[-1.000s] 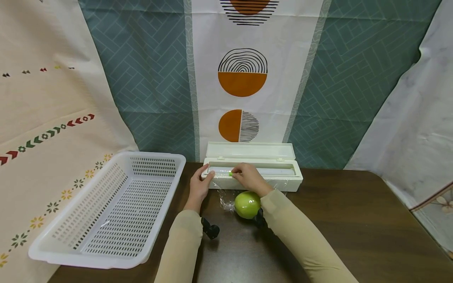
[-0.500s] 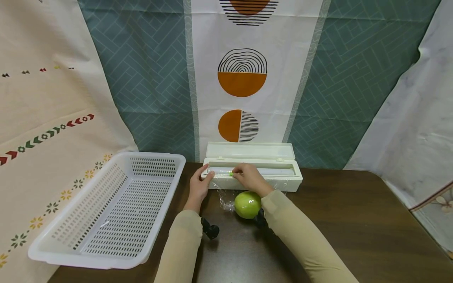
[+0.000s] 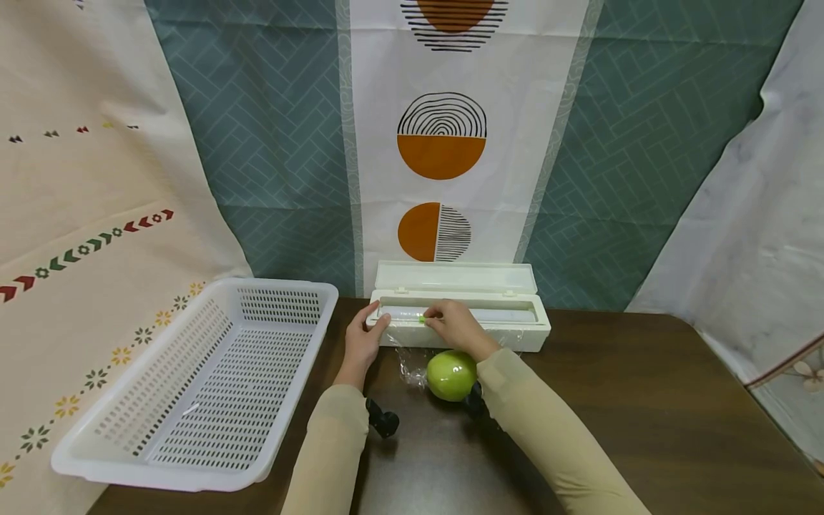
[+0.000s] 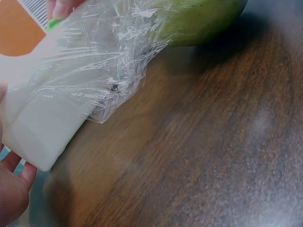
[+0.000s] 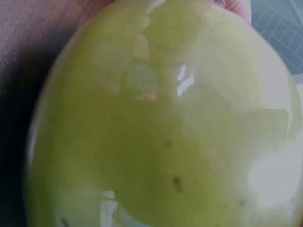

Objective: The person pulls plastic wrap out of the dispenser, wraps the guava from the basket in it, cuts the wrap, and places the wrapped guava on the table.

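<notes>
A white cling film dispenser [image 3: 463, 337] stands at the back of the table with its lid [image 3: 455, 277] raised and a roll [image 3: 502, 314] inside. My left hand [image 3: 362, 341] grips the dispenser's left end. With my right hand [image 3: 454, 325] I pinch the small green slider [image 3: 421, 320] along its front edge. Clear cling film [image 4: 118, 52] hangs crumpled over the front and reaches a glossy green fruit [image 3: 451, 375], which lies below my right wrist. The fruit fills most of the right wrist view, so the right hand's grip is hidden there.
A white perforated plastic basket [image 3: 260, 443] stands on the left, with a small white piece [image 3: 190, 408] in it. The dark wooden table [image 3: 631, 400] extends to the right. Patterned cloths [image 3: 277, 107] hang behind and at both sides.
The head view has tilted up very slightly. Both hands, the slider and the fruit stay practically where they were.
</notes>
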Demonstrator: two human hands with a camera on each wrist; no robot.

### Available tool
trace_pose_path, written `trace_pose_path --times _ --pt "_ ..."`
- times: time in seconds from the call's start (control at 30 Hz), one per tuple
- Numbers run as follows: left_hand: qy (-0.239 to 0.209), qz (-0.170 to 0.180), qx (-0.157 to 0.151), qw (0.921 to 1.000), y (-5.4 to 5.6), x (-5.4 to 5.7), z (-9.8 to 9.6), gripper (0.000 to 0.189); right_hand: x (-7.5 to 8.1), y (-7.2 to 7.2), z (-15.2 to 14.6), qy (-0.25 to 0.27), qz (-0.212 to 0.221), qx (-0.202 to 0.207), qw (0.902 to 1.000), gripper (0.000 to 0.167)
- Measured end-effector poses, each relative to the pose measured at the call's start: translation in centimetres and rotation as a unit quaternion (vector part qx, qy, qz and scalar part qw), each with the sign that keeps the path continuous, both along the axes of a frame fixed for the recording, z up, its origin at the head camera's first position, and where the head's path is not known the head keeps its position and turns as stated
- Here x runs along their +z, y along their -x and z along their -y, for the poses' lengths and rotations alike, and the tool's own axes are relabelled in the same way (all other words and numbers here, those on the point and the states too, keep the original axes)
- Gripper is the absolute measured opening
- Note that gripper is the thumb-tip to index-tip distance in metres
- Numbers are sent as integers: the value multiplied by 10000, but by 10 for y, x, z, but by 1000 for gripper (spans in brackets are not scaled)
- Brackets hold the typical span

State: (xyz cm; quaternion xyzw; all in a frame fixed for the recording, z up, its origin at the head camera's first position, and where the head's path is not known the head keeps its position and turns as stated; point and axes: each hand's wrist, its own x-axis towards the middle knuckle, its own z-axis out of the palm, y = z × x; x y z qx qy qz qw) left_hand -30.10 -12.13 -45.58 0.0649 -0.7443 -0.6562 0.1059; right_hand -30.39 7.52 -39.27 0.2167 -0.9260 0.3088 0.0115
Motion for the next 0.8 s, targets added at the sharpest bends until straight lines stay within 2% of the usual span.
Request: trace_pose_path --times 0.23,0.3,0.43,0.57,0.8 --pt "15 25 31 10000 -1 0 0 46 -3 1 -1 49 -68 17 10000 19" --pt "-15 27 -22 10000 -6 8 0 47 -3 1 -2 52 -80 28 10000 19" --pt "-199 -27 -124 9997 -7 11 1 48 -2 0 -3 63 -91 42 9999 19" --pt "-191 -123 -104 9997 0 1 1 48 -2 -1 -4 64 -111 56 9999 19" --pt "-127 -205 -39 9997 1 -2 1 47 -1 0 -5 55 -115 52 9999 19"
